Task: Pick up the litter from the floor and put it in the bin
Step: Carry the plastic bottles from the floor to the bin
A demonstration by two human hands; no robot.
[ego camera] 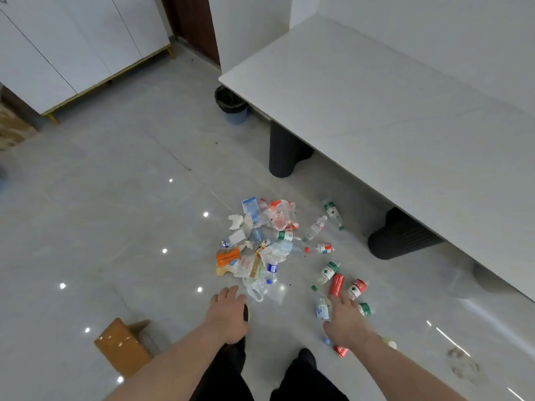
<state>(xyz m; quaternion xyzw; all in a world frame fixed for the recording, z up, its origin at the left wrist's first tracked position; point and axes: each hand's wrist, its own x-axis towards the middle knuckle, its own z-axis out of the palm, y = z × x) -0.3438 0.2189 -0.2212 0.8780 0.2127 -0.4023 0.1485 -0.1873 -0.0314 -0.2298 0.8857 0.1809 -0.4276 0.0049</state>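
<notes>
Litter pile sits mid-floor, just off the table's long edge, with loose bottles trailing toward the table legs. Both hands reach out over it, fingers spread and holding nothing: left hand at the pile's near edge, right hand over the bottles by a red can. Bin is tucked under the table's far corner, with lots of bare floor to the left. Cardboard box near the left arm.
</notes>
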